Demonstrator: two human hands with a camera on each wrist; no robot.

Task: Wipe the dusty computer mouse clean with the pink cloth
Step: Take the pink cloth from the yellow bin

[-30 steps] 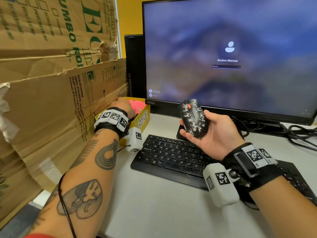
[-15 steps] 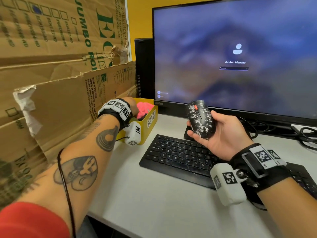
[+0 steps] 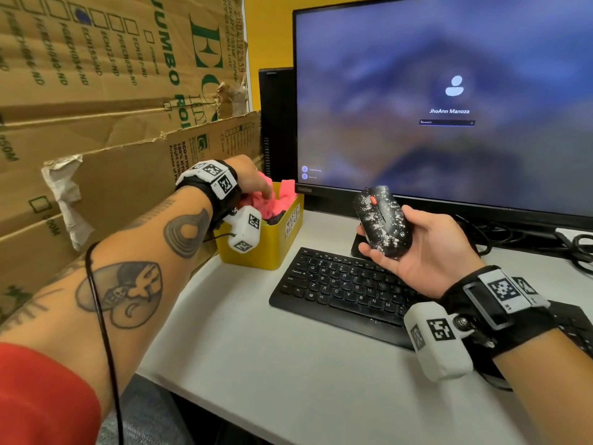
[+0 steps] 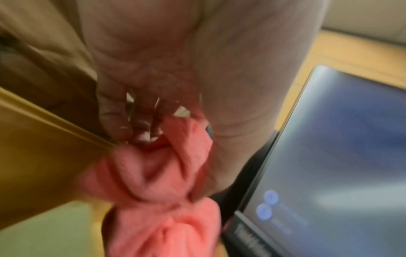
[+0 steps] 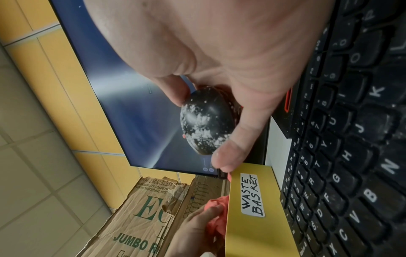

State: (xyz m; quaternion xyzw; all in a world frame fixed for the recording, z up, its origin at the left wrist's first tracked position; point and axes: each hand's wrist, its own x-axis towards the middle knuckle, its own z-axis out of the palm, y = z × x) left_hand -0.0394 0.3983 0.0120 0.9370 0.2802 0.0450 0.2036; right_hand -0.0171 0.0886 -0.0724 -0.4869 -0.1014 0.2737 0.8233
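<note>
A black computer mouse (image 3: 382, 220) speckled with white dust lies in my right hand (image 3: 414, 248), palm up above the keyboard; thumb and fingers curl round its sides, as the right wrist view shows on the mouse (image 5: 206, 120). My left hand (image 3: 253, 181) reaches into a yellow box (image 3: 263, 245) labelled "WASTE BASKET" at the back left. Its fingers pinch a bunched pink cloth (image 3: 272, 197), and in the blurred left wrist view the pink cloth (image 4: 162, 173) hangs from the fingers (image 4: 136, 121) above the box.
A black keyboard (image 3: 340, 287) lies in front of the large monitor (image 3: 449, 101). Torn cardboard boxes (image 3: 106, 101) wall off the left side. Cables (image 3: 571, 242) trail at the back right. Bare grey desk (image 3: 288, 364) lies near the front edge.
The left hand has risen a little in the yellow box with the pink cloth bunched in its fingers. The right hand keeps the mouse in about the same pose. The head view shifted left.
</note>
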